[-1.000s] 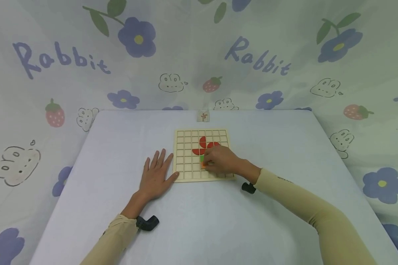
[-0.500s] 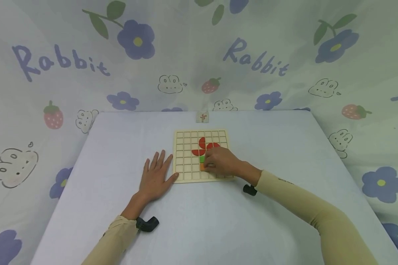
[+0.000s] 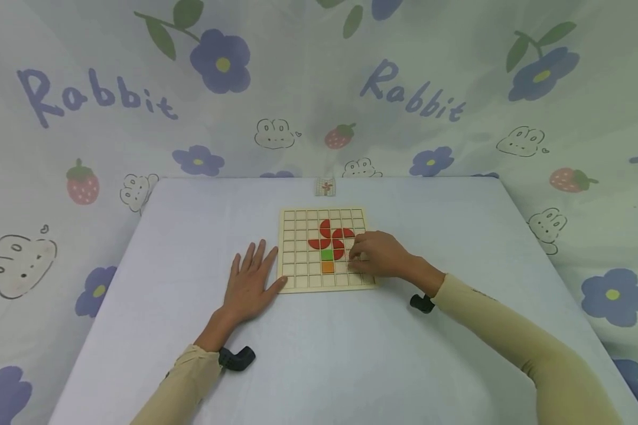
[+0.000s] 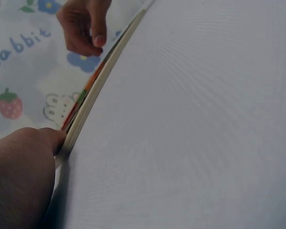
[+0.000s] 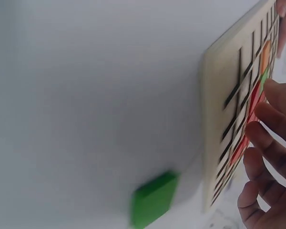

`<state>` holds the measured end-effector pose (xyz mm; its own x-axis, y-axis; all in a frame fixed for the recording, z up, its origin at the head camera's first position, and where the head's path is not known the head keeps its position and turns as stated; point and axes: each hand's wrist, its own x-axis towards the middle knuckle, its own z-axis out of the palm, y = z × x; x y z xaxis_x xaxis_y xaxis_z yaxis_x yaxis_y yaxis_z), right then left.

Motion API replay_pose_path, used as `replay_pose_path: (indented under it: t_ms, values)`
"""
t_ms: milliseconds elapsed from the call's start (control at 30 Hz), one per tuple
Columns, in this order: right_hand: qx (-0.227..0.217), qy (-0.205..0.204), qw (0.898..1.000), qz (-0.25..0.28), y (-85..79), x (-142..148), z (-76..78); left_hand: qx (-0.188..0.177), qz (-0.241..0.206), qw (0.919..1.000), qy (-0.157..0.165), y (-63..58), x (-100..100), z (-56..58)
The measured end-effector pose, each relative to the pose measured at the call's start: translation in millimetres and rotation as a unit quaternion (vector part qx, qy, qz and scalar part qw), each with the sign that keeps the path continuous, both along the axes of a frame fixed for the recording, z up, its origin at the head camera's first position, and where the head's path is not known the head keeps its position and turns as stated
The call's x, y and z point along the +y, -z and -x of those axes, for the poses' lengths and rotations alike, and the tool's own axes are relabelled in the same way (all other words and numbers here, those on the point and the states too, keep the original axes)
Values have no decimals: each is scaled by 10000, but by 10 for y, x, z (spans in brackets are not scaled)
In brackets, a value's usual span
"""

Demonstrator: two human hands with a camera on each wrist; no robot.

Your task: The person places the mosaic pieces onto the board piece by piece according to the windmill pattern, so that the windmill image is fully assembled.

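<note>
A pale wooden grid board (image 3: 302,257) lies on the table. Several red rounded pieces (image 3: 319,243) form a pinwheel in its cells, and below them sit a green square (image 3: 326,255) and an orange square (image 3: 327,268). My left hand (image 3: 248,289) rests flat with spread fingers, its thumb at the board's lower left edge. Over the board's right side is my right hand (image 3: 380,254), fingers loosely bent and holding nothing. In the right wrist view, a green block (image 5: 155,200) lies on the table beside the board; the right hand and arm hide it from the head view.
Behind the board, a small card (image 3: 326,187) with a red pinwheel picture stands near the far edge of the white table (image 3: 218,206). A patterned cloth (image 3: 319,88) with flowers and rabbits hangs around the table.
My right hand has let go of the orange square and moved right, uncovering it, the green square and the lower right red piece. My left hand has stayed put.
</note>
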<state>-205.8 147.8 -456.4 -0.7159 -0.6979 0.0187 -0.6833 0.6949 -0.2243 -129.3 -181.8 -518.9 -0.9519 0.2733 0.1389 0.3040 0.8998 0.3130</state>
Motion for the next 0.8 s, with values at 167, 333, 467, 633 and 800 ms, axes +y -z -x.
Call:
replay_pose_path:
  t_ms: [167, 333, 467, 633, 800]
  values:
    - [-96, 328, 9993, -117, 10, 256, -17, 25, -23, 10000, 9, -11, 7, -4]
    - [-22, 656, 9976, -213, -60, 508, -43, -47, -26, 10000, -9, -25, 7, -3]
    - [-267, 964, 9942, -389, -122, 668, -73, -77, 30, 10000, -19, -38, 2, 8]
    - [-529, 1068, 9913, -559, -134, 780, -109, -94, 31, 9999, -35, -53, 2, 10]
    - [-486, 954, 9927, -550, -153, 808, -142, -15, -55, 10000, 5, -44, 17, -2]
